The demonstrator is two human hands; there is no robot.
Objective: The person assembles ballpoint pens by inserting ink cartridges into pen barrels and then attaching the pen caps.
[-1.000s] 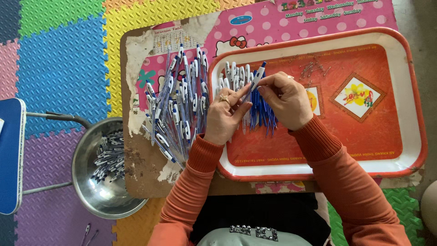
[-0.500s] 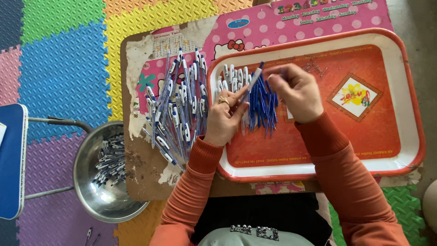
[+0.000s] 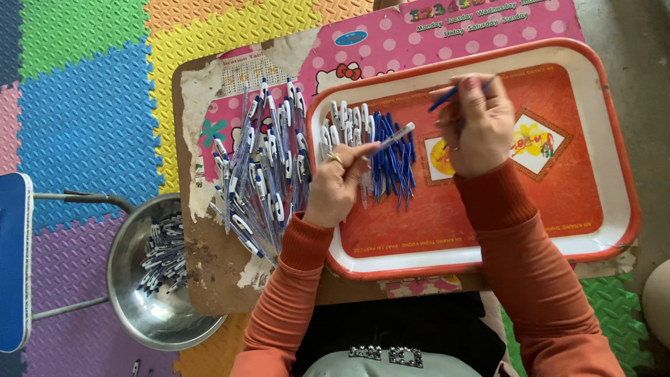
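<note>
My left hand (image 3: 338,183) rests at the left edge of the red tray (image 3: 614,174) and holds a clear pen barrel (image 3: 392,137) that points up to the right. My right hand (image 3: 477,126) is raised over the tray's middle and pinches a thin blue refill (image 3: 447,98). Between the hands lies a heap of blue refills (image 3: 392,162), with white-and-blue pen parts (image 3: 347,120) beside it on the tray. Left of the tray, a large pile of assembled pens (image 3: 262,167) lies on the small table.
The pink, worn table top (image 3: 216,272) stands on coloured foam floor mats (image 3: 84,105). A metal bowl (image 3: 150,307) with several pen parts sits on a stool frame at the lower left, next to a blue seat edge (image 3: 12,265).
My right hand has moved right and away from the left hand, lifting a blue refill clear of the heap. The left hand has kept its pen barrel near the tray's left edge.
</note>
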